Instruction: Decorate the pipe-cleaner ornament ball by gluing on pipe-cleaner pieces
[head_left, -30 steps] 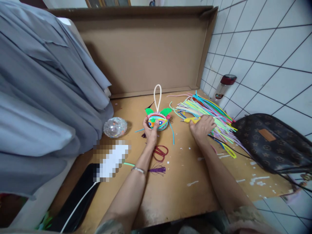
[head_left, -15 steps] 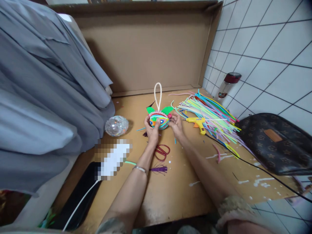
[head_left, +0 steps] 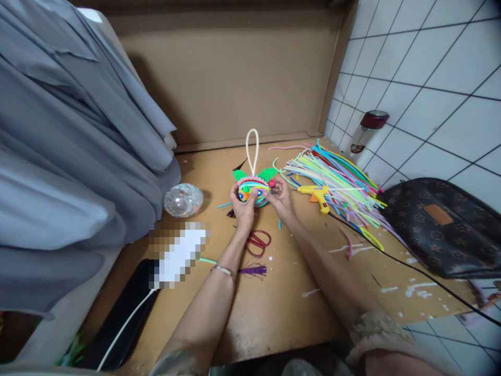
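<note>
A colourful animal-face ornament [head_left: 250,183] with green leaf-shaped ears, blue-and-white eyes and a cream hanging loop [head_left: 252,151] is held above the middle of the table. My left hand [head_left: 243,206] grips its left side, thumb across the front. At the other side, my right hand [head_left: 282,201] is closed on the edge, its thumb reaching toward the right eye beside a pink-red ball [head_left: 272,183]. Its other fingertips are partly hidden. Just below lie red-handled scissors [head_left: 259,243] and a purple tassel [head_left: 253,270].
A yellow glue gun [head_left: 319,197] with a black cord lies beside a pile of coloured pipe cleaners [head_left: 332,175]. On the right are a dark patterned bag [head_left: 422,230] and a bottle [head_left: 366,130]. A clear, speckled ball [head_left: 183,200] sits left, near grey cloth [head_left: 78,156].
My right hand's thumb has moved left onto the ornament's front near the right eye. My left hand keeps its grip. The view has shifted slightly.
</note>
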The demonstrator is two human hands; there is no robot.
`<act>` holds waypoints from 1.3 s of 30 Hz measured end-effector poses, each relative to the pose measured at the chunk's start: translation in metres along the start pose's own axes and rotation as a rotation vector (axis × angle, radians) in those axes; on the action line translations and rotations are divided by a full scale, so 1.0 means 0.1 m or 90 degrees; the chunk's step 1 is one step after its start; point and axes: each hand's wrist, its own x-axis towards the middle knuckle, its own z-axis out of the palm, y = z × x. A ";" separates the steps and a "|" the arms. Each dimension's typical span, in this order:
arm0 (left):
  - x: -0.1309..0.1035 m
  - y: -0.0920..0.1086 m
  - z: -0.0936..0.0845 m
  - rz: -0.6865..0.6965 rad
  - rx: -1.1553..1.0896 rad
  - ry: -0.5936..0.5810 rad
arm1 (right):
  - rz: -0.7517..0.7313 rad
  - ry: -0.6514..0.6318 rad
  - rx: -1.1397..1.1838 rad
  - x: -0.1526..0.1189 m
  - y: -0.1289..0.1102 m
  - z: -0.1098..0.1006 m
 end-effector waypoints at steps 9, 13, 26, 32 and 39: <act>0.00 -0.03 -0.01 -0.008 -0.011 -0.023 | -0.009 0.016 -0.009 0.01 0.00 -0.01; -0.01 -0.04 -0.01 -0.025 -0.058 -0.040 | -0.014 0.032 0.001 0.01 0.00 -0.01; -0.02 -0.06 -0.01 0.003 -0.035 -0.070 | -0.035 0.038 -0.015 0.05 0.04 -0.06; -0.02 -0.04 0.00 -0.002 -0.020 -0.059 | -0.029 0.043 0.005 0.03 0.01 -0.06; -0.02 -0.04 0.01 0.005 0.001 -0.054 | -0.001 0.050 0.021 0.04 0.02 -0.05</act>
